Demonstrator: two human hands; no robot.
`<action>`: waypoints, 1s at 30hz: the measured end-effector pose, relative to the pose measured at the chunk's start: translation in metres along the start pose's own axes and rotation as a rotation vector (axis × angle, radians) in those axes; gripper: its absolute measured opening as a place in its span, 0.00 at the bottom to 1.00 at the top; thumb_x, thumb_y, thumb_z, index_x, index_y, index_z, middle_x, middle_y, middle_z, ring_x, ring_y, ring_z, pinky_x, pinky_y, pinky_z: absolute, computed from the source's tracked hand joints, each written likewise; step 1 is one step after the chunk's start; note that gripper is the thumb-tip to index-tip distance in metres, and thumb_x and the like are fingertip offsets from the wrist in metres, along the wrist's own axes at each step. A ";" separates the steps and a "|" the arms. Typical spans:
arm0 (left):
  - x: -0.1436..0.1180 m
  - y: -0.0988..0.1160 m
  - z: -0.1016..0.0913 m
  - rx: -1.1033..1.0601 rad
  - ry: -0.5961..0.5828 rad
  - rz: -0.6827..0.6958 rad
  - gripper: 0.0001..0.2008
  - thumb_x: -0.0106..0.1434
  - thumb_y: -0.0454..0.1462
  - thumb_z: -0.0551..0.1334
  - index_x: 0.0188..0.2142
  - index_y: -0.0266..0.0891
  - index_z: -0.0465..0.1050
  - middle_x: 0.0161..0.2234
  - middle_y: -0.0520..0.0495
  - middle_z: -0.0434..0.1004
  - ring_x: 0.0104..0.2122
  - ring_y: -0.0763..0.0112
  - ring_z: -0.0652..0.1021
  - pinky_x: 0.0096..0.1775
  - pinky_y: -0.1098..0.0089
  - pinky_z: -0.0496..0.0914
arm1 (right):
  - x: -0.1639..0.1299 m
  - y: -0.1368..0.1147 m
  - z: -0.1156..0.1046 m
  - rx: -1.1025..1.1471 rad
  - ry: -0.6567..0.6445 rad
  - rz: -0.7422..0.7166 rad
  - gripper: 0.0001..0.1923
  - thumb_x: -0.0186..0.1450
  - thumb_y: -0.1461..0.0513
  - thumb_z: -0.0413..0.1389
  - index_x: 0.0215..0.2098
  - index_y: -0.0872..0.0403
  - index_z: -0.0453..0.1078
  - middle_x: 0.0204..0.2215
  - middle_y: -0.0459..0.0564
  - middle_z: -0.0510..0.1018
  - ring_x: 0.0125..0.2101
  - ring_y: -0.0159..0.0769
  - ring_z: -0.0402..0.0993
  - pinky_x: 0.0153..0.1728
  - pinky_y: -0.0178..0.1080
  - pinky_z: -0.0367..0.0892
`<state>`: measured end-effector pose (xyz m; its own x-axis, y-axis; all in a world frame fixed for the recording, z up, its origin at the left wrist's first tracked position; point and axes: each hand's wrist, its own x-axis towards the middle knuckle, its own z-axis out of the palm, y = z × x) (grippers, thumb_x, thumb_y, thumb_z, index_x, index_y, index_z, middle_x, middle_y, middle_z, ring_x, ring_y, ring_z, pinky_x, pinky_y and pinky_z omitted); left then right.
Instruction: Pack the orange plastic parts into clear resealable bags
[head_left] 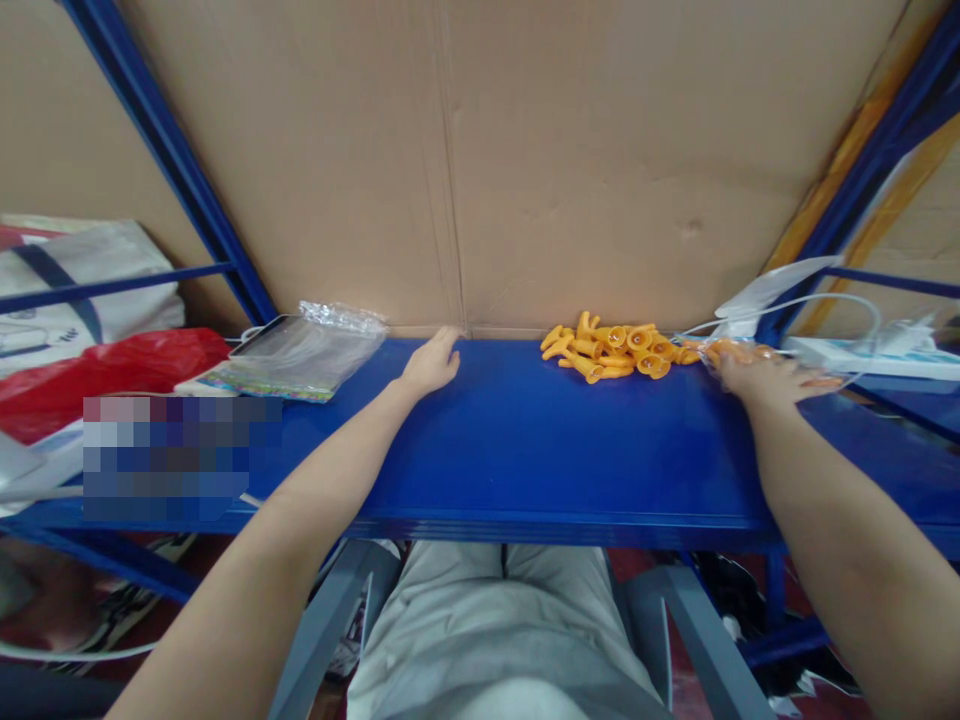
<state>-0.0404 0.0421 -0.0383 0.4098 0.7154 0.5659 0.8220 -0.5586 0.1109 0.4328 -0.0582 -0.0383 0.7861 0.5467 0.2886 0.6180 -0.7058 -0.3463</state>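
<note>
My left hand (433,362) lies at the back of the blue tabletop (510,450), near the cardboard wall, holding nothing; its fingers are loosely bent and the thumb stands apart. To the right is a loose heap of yellow-orange plastic pieces (611,347), some with hollow round ends and others with branched tips. Beside the heap, my right hand (765,378) is closed over a clear plastic bag (705,348) that has more orange pieces in it. The hand hides much of the bag, and its fingertips are partly covered.
A stack of clear plastic packets (307,350) lies left of my left hand. Further left are a red bag (112,370) and a white cloth bag (97,270). A power strip (877,355) with white cables is at the right. Blue posts (172,150) flank the cardboard wall (562,170).
</note>
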 end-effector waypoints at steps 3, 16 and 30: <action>0.000 0.000 0.001 0.002 -0.014 0.009 0.20 0.63 0.30 0.54 0.54 0.36 0.66 0.55 0.39 0.72 0.50 0.62 0.77 0.55 0.63 0.71 | -0.009 -0.010 -0.007 0.022 -0.055 0.117 0.45 0.70 0.44 0.39 0.70 0.73 0.47 0.69 0.77 0.48 0.71 0.62 0.34 0.65 0.63 0.27; 0.000 0.003 0.000 0.002 -0.046 0.021 0.20 0.63 0.29 0.54 0.54 0.36 0.67 0.55 0.39 0.73 0.51 0.62 0.77 0.55 0.64 0.70 | -0.015 -0.015 -0.015 0.063 -0.059 0.113 0.46 0.70 0.45 0.40 0.70 0.75 0.46 0.69 0.79 0.47 0.70 0.66 0.35 0.64 0.66 0.31; 0.001 0.004 0.003 -0.028 -0.066 0.021 0.20 0.63 0.30 0.54 0.55 0.35 0.68 0.55 0.39 0.73 0.52 0.62 0.77 0.56 0.64 0.70 | 0.001 -0.042 -0.002 -0.376 -0.156 -0.515 0.29 0.71 0.64 0.35 0.65 0.62 0.63 0.70 0.59 0.56 0.70 0.50 0.41 0.66 0.67 0.37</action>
<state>-0.0360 0.0417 -0.0397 0.4526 0.7291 0.5135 0.8020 -0.5845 0.1230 0.4072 -0.0290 -0.0215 0.4010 0.8958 0.1917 0.8910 -0.4300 0.1454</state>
